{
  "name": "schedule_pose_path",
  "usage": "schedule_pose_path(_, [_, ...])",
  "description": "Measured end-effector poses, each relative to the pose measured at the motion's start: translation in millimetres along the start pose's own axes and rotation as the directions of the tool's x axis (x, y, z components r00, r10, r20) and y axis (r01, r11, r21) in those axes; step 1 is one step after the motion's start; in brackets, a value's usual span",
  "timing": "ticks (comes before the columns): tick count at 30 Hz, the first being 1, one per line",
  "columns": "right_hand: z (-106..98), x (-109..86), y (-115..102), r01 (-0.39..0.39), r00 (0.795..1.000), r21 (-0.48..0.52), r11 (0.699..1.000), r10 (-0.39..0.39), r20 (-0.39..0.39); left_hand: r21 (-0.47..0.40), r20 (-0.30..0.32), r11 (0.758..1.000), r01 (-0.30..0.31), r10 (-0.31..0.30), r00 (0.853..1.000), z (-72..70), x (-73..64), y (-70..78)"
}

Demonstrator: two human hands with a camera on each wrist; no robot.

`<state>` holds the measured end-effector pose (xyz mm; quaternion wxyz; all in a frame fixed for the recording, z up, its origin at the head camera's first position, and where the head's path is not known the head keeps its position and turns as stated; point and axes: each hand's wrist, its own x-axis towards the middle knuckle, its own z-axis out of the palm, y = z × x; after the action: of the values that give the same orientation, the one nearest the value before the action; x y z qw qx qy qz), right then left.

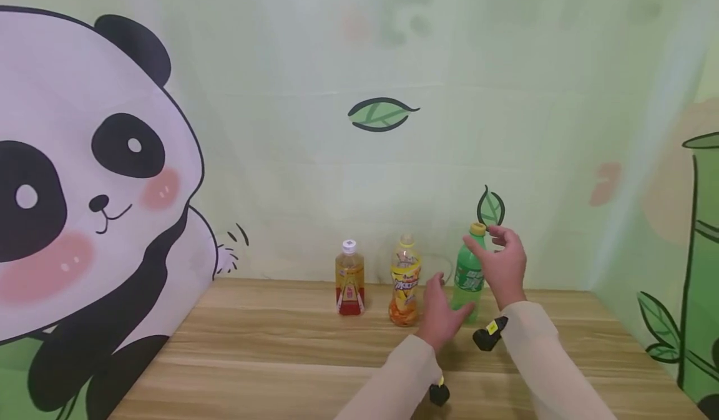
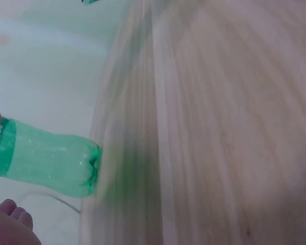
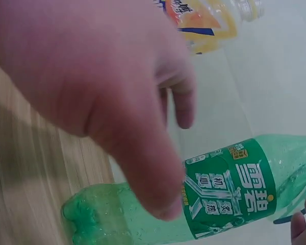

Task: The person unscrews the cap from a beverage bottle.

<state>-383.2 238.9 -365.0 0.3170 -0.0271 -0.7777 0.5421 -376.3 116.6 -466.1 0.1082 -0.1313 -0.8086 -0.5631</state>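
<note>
An amber bottle [image 1: 349,283], white-capped and smooth-walled, stands by the tabletop's [image 1: 269,332] far edge; I see an orange bottle [image 1: 405,283], clear-necked, wrapped in printed film, just right of it. The left hand [image 1: 442,314] holds nothing, fingers extended, thumb spread before the lower half of the green bottle [image 1: 468,279]. That bottle, glossy translucent plastic with a lobed base, has its long axis near vertical, between the hands near the far edge. The right hand [image 1: 507,264], nearer its gold-capped neck, curves there; I cannot tell whether it grasps.
</note>
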Motion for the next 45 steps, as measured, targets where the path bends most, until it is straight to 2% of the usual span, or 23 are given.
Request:
schedule_pose_path(5, [-4.6,5.5,2.5,-0.046,0.998,-0.016,0.999,0.047,0.045,0.006,0.04,0.998,0.058,-0.058,0.997,1.6,4.9,-2.3])
schedule_pose_path(10, [-7.3,9.3,0.8,-0.073,0.996,-0.021,0.997,0.074,0.059,-0.005,0.078,0.993,0.114,-0.113,0.99,8.1,9.6,-2.8])
schedule_pose_path(18, [2.3,12.6,-3.1,-0.075,0.997,0.027,0.997,0.075,0.02,-0.015,0.036,0.994,0.105,-0.104,0.994,16.9,13.2,-11.4])
schedule_pose_path(25, [8.6,14.1,-9.5,-0.065,0.998,0.023,0.998,0.064,0.024,-0.042,-0.002,0.996,0.082,-0.082,0.997,15.5,18.6,-13.3])
schedule_pose_path(34, [6.1,11.4,-12.7,-0.047,0.998,-0.009,0.999,0.048,0.03,-0.076,0.056,0.989,0.129,-0.124,0.991,12.9,25.9,-12.0])
schedule_pose_path(40, [1.9,8.6,-14.4,-0.045,0.998,-0.014,0.999,0.045,0.033,-0.074,0.082,0.993,0.091,-0.085,0.993,15.2,25.6,-12.7])
schedule_pose_path(45, [-4.6,5.8,-17.6,-0.033,0.999,0.01,0.999,0.033,0.029,-0.122,0.095,0.989,0.084,-0.072,0.993,13.9,16.9,-3.4])
